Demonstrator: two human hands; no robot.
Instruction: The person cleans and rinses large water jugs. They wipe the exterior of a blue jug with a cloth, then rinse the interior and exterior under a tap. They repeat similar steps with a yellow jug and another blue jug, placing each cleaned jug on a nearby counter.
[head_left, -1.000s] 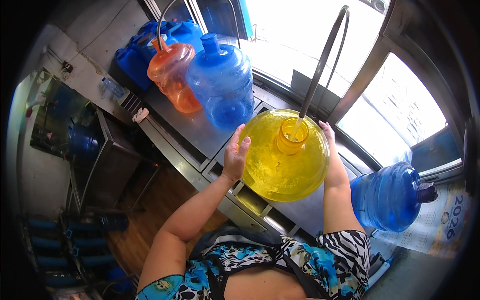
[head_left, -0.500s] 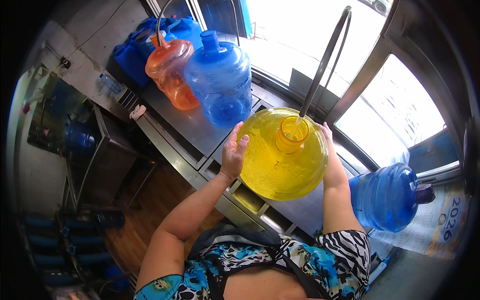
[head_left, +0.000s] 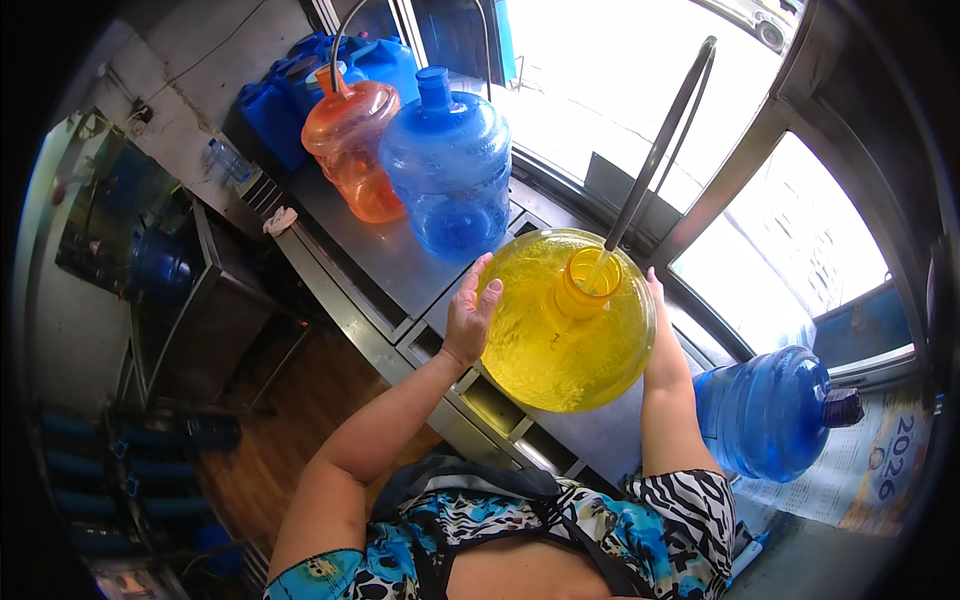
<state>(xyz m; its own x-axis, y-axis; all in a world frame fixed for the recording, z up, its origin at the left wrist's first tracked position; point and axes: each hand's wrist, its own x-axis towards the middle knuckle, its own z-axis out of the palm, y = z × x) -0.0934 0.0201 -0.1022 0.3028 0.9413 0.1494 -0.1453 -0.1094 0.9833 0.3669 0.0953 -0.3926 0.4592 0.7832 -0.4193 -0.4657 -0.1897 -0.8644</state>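
Note:
A yellow see-through water jug [head_left: 560,370] stands upright on the metal counter, its round neck under a curved metal spout [head_left: 645,160]. A thin stream of water runs from the spout into the neck, and the water inside looks rippled. My left hand [head_left: 468,318] lies along the jug's left side, thumb raised and fingers stretched out along the wall. On the other side my right hand [head_left: 654,290] rests against the jug; most of its fingers are hidden behind it. Between them, both hands hold the jug.
A blue jug [head_left: 445,170] and an orange jug [head_left: 352,150] stand at the counter's far left, with blue containers [head_left: 272,112] behind. Another blue jug [head_left: 765,415] lies on its side at right near a calendar sheet [head_left: 880,470]. Windows [head_left: 820,200] border the counter.
The whole scene has shifted slightly downward in view. Both hands stay on the yellow jug, and water is still running into it.

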